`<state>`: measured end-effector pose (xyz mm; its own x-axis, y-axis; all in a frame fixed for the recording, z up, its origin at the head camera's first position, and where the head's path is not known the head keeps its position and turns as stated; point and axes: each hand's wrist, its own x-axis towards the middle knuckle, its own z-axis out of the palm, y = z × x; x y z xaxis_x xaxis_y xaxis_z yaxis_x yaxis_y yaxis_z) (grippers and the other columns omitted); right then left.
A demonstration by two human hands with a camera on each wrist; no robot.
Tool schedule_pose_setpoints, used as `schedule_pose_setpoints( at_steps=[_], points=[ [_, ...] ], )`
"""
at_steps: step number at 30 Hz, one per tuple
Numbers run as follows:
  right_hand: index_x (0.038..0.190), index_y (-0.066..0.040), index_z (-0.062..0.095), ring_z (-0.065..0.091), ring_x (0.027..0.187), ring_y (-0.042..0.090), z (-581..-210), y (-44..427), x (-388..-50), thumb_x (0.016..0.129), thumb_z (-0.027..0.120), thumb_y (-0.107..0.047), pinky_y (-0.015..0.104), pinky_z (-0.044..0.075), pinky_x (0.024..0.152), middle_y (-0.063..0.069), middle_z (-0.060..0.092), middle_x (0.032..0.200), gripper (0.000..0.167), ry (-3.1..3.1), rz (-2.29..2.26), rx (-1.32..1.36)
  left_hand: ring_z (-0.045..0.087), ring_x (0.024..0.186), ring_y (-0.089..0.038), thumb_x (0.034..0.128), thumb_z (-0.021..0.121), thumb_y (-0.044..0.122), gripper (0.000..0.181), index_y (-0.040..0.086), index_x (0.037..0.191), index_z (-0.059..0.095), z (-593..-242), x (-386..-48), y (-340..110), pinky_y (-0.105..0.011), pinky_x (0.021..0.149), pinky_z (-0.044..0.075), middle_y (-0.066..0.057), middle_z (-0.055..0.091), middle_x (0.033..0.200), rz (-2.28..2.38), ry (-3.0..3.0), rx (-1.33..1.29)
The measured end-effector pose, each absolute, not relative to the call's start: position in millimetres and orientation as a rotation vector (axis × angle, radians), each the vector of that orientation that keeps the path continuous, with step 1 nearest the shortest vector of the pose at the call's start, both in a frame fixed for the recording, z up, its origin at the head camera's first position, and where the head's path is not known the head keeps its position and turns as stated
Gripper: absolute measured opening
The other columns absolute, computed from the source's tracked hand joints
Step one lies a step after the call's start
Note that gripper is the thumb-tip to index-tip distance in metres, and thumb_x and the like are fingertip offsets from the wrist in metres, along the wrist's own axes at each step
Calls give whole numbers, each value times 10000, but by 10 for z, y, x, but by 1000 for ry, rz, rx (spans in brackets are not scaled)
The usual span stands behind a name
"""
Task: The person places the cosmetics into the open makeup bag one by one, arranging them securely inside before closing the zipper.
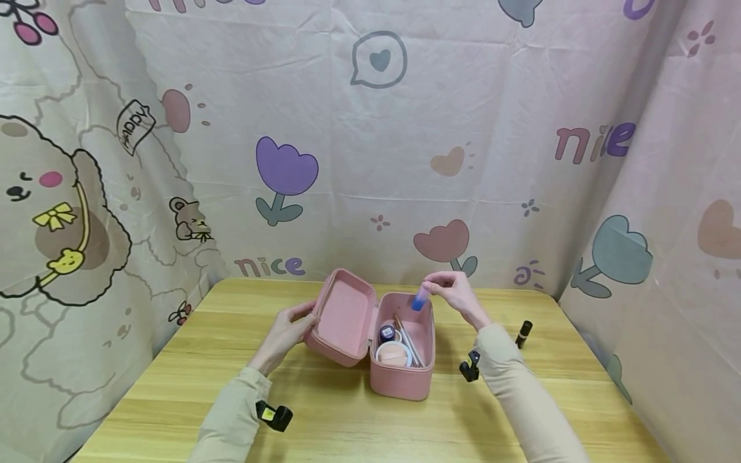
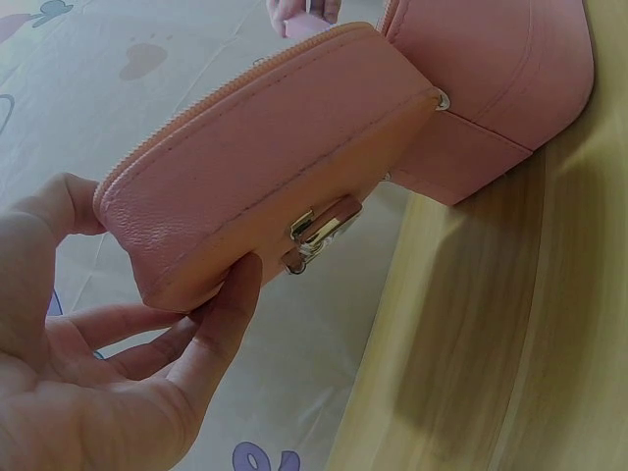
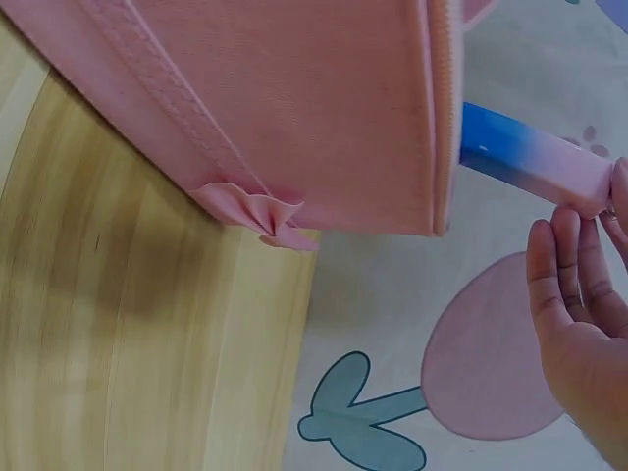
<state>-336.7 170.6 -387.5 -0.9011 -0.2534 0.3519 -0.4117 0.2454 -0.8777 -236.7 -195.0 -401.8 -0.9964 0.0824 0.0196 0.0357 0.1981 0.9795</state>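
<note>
A pink zip-up cosmetic case [image 1: 402, 381] stands on the table with its lid [image 1: 345, 312] swung out to the left. My left hand [image 1: 291, 331] grips the lid's outer edge, thumb and fingers on either side, as the left wrist view shows. Over the case's far right rim, my right hand [image 1: 457, 294] pinches the pink end of a small pink-and-blue tube [image 3: 535, 157]. The tube's blue end points down into the case and its tip is hidden behind the rim in the right wrist view. Inside lie a round powder puff compact [image 1: 393, 354], a dark-lidded jar [image 1: 387, 333] and slim brushes [image 1: 410, 341].
To the right on the wooden table [image 1: 324, 424] a black lipstick tube [image 1: 523, 334] stands beside my right sleeve. A printed curtain [image 1: 370, 161] hangs behind the table's far edge and along both sides. A pink bow [image 3: 257, 211] decorates the case's outer side.
</note>
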Motion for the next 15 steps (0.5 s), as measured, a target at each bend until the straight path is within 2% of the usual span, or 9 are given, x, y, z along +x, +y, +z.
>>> schedule_pose_setpoints(
  at_steps=[3, 5, 11, 15],
  points=[
    [1048, 114, 716, 661, 734, 76, -3874, 1655, -3379, 905, 724, -66, 190, 535, 705, 189, 766, 907, 230, -2461, 1616, 603, 625, 1089, -172, 999, 540, 115, 542, -51, 1498, 411, -4019, -2364, -1948, -193, 795, 546, -302, 487, 1467, 1962, 2405, 120],
    [1038, 96, 726, 690, 759, 105, -3877, 1628, -3386, 902, 729, -75, 197, 537, 713, 243, 757, 955, 218, -2520, 1511, 603, 624, 1091, -170, 1001, 539, 116, 543, -52, 1500, 406, -4018, -2362, -1950, -191, 794, 545, -303, 485, 1466, 1960, 2405, 122],
    [1021, 82, 739, 736, 823, 262, -3893, 1542, -3416, 887, 738, -70, 267, 587, 723, 245, 758, 972, 203, -2631, 1267, 613, 624, 1086, -164, 1007, 537, 118, 543, -49, 1504, 400, -4005, -2355, -1952, -189, 790, 545, -298, 482, 1468, 1967, 2391, 125],
    [990, 82, 747, 722, 788, 267, -3907, 1478, -3429, 880, 733, -64, 274, 581, 679, 229, 761, 933, 184, -2669, 1148, 655, 624, 1088, -166, 1006, 533, 120, 542, -45, 1505, 401, -4018, -2365, -1955, -190, 792, 546, -298, 480, 1473, 1963, 2393, 126]
  ],
)
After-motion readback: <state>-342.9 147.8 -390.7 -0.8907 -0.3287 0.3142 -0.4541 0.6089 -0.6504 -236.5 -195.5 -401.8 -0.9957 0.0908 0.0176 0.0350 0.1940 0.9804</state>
